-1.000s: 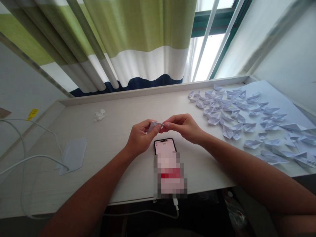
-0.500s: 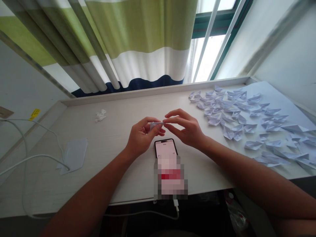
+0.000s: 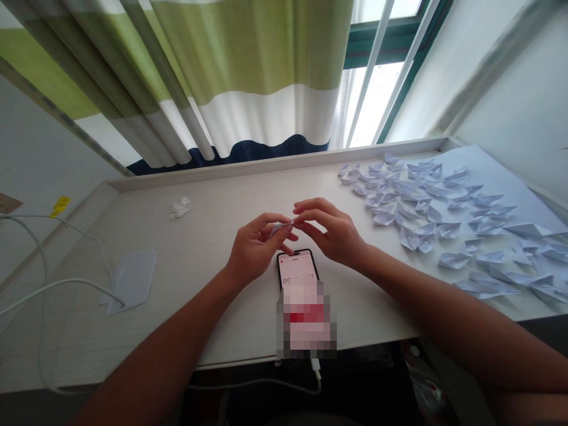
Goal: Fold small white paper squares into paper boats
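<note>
My left hand (image 3: 255,248) and my right hand (image 3: 331,231) meet above the white desk (image 3: 208,236), both pinching one small folded piece of white paper (image 3: 281,227) between their fingertips. The left thumb and fingers close on its left end; the right fingers press its right end, with the other fingers stretched out. Just below the hands lies a phone (image 3: 298,269) with its screen lit, partly blurred.
Several folded white paper boats (image 3: 426,207) cover the desk's right side, near a large white sheet (image 3: 492,171). A stack of paper pieces (image 3: 131,278) and a white cable (image 3: 53,284) lie at left. A crumpled scrap (image 3: 180,207) sits further back. Curtain and window stand behind.
The right hand's fingers have opened from a tight pinch into a looser spread grip. The folded paper has sunk slightly and the hands have drawn closer over the phone.
</note>
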The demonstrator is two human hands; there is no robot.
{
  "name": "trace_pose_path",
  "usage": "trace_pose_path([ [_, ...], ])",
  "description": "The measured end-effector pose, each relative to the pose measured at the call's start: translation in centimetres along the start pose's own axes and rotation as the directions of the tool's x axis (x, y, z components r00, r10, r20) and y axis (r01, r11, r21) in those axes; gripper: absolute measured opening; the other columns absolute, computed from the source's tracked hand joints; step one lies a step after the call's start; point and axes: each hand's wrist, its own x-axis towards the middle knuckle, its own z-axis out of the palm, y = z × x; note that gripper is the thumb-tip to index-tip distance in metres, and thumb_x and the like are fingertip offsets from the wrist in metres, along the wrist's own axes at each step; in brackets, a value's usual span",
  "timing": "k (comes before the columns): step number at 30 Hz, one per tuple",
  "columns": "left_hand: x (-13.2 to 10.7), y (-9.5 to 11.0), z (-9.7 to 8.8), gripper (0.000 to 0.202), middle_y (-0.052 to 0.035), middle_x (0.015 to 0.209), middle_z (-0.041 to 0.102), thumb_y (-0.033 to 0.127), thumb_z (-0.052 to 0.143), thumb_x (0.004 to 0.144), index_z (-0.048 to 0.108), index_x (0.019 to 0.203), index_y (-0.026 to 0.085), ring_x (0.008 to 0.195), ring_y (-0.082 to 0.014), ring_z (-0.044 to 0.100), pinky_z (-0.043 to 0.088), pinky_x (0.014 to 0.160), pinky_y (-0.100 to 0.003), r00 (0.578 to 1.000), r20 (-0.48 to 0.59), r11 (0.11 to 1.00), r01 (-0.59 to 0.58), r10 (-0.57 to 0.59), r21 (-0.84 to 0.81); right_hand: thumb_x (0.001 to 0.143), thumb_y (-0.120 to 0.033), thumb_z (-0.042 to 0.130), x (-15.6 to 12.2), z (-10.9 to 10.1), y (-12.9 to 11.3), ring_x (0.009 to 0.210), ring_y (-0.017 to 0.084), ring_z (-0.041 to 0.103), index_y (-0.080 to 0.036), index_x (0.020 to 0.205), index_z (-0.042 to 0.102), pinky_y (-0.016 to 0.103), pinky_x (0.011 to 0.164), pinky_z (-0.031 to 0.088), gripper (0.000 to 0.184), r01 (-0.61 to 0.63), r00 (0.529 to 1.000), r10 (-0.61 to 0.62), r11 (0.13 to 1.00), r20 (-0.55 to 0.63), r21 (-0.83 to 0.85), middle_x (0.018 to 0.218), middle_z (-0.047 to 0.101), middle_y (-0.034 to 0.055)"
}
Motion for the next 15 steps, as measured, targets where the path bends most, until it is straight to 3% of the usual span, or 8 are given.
trace_pose_path([
  [3, -0.04, -0.38, -0.07, 0.021, -0.003, 0.085, 0.081, 0.039, 0.079, 0.093, 0.074, 0.105, 0.022, 0.08, -0.0223, 0.082, 0.071, 0.067, -0.034, 1.0, 0.011, 0.998, -0.02, 0.019, 0.066, 0.108, -0.02, 0.058, 0.06, 0.03, 0.16, 0.123, 0.027, 0.069, -0.026, 0.106, 0.066, 0.05, 0.101, 0.061, 0.01, 0.021, 0.999, -0.02, 1.0, 0.048, -0.008, 0.115, 0.074, 0.0082],
  [8, 0.04, -0.76, -0.24, 0.018, -0.0063, 0.099, 0.082, 0.037, 0.082, 0.091, 0.076, 0.1, 0.022, 0.094, -0.023, 0.081, 0.067, 0.072, -0.031, 0.993, -0.057, 0.968, -0.084, 0.1, 0.236, 0.108, -0.019, 0.056, 0.08, 0.02, 0.12, 0.125, 0.028, 0.068, -0.024, 0.105, 0.066, 0.049, 0.1, 0.061, 0.011, -0.006, 0.997, 0.005, 1.0, 0.078, 0.008, 0.113, 0.073, 0.0099],
  [13, 0.07, -0.48, -0.26, 0.025, -0.0044, 0.09, 0.083, 0.036, 0.085, 0.089, 0.073, 0.106, 0.021, 0.08, -0.0202, 0.08, 0.065, 0.073, -0.032, 0.991, -0.098, 0.975, -0.069, 0.092, 0.212, 0.104, -0.029, 0.066, -0.15, 0.44, -0.22, 0.096, 0.022, 0.075, -0.023, 0.103, 0.069, 0.044, 0.087, 0.065, 0.007, -0.219, 0.975, 0.211, 0.962, 0.07, 0.16, 0.103, 0.076, 0.0069],
  [15, 0.06, -0.35, -0.25, 0.028, -0.0042, 0.089, 0.083, 0.035, 0.085, 0.088, 0.071, 0.108, 0.021, 0.08, -0.0204, 0.08, 0.064, 0.072, -0.031, 0.991, -0.108, 0.981, -0.054, 0.076, 0.188, 0.098, -0.038, 0.075, -0.17, 0.65, -0.28, 0.094, 0.022, 0.075, -0.021, 0.108, 0.072, 0.045, 0.09, 0.066, 0.02, -0.334, 0.942, 0.329, 0.9, 0.067, 0.278, 0.102, 0.077, 0.0068],
])
